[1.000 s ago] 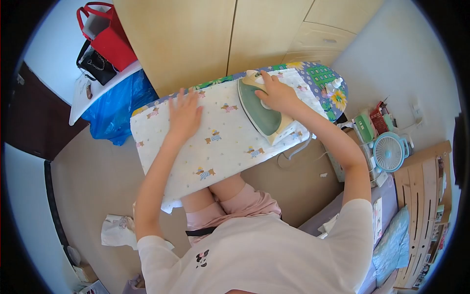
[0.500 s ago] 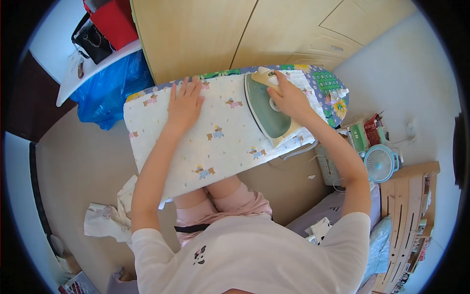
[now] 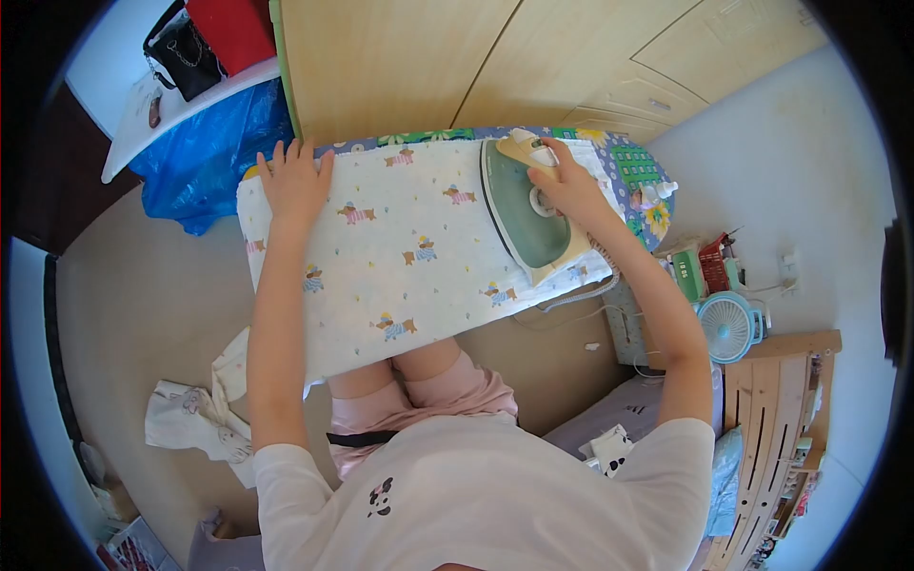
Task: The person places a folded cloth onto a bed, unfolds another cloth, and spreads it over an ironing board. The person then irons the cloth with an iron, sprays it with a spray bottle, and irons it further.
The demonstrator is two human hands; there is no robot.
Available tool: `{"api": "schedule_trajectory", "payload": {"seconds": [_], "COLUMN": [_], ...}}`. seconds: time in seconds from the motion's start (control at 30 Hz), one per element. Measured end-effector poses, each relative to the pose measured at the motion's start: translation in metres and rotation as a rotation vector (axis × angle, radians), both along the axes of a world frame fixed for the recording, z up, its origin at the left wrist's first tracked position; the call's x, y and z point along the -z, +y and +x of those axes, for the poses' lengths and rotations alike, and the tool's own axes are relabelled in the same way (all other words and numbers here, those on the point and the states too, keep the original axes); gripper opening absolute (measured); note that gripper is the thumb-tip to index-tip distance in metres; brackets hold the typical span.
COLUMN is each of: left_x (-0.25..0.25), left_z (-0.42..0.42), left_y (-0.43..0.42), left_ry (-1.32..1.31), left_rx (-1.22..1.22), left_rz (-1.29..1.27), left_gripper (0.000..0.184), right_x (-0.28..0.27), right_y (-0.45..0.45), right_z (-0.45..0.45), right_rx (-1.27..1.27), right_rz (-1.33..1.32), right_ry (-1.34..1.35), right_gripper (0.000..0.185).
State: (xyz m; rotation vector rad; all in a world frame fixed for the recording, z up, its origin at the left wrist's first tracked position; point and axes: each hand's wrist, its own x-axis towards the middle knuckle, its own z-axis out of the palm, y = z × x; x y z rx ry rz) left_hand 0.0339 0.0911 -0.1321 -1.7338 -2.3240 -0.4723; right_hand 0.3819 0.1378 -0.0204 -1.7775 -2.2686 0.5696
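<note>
A white cloth point(image 3: 381, 266) printed with small dachshunds lies spread over a patterned ironing board point(image 3: 640, 171), its near edge hanging toward my legs. My left hand point(image 3: 297, 187) rests flat with fingers apart at the cloth's far left corner. Wrapped around the handle of a green and cream iron point(image 3: 524, 214) is my right hand point(image 3: 569, 183). The iron sits on the right part of the cloth, and its soleplate is hidden. Small white-capped bottles point(image 3: 655, 194) stand on the board's right end, just beyond the iron.
Wooden cabinets point(image 3: 400, 62) rise behind the board. A blue plastic bag point(image 3: 214, 152) hangs at the far left below a white shelf. A light blue fan point(image 3: 731, 326) stands right, near a wooden headboard point(image 3: 776, 400). Pale clothing point(image 3: 195, 414) hangs or lies at lower left.
My left hand has slid left across the cloth to its far left corner, uncovering more printed dogs. My right hand keeps hold of the iron, which stays in nearly the same place on the cloth.
</note>
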Motion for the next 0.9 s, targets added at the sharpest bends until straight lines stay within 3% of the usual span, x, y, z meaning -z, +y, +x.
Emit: {"api": "schedule_trajectory", "payload": {"seconds": [0.07, 0.1, 0.17, 0.43, 0.5, 0.7, 0.9], "left_x": [-0.001, 0.0, 0.004, 0.008, 0.01, 0.01, 0.009], "left_z": [-0.003, -0.002, -0.002, -0.001, -0.001, -0.003, -0.004], "left_y": [0.0, -0.001, 0.001, 0.001, 0.002, 0.002, 0.002], "left_ry": [-0.016, -0.02, -0.019, -0.014, -0.03, 0.002, -0.003], "left_rx": [-0.008, -0.01, 0.002, -0.005, 0.001, 0.004, 0.01], "left_rz": [-0.013, -0.006, 0.051, 0.083, 0.086, 0.097, 0.085], "left_gripper": [0.048, 0.048, 0.045, 0.046, 0.046, 0.045, 0.044], "right_x": [-0.007, -0.01, -0.015, -0.055, -0.063, -0.051, -0.039], "right_y": [0.003, 0.002, 0.0, 0.005, 0.001, -0.004, -0.014], "right_z": [0.002, 0.003, 0.003, 0.044, 0.048, 0.03, -0.012], "right_rx": [0.063, 0.061, 0.166, 0.259, 0.262, 0.273, 0.19], "right_rz": [-0.229, -0.222, -0.275, -0.303, -0.323, -0.44, -0.521], "right_ry": [0.19, 0.186, 0.445, 0.581, 0.627, 0.727, 0.711], "right_gripper": [0.067, 0.067, 0.072, 0.071, 0.061, 0.048, 0.055]}}
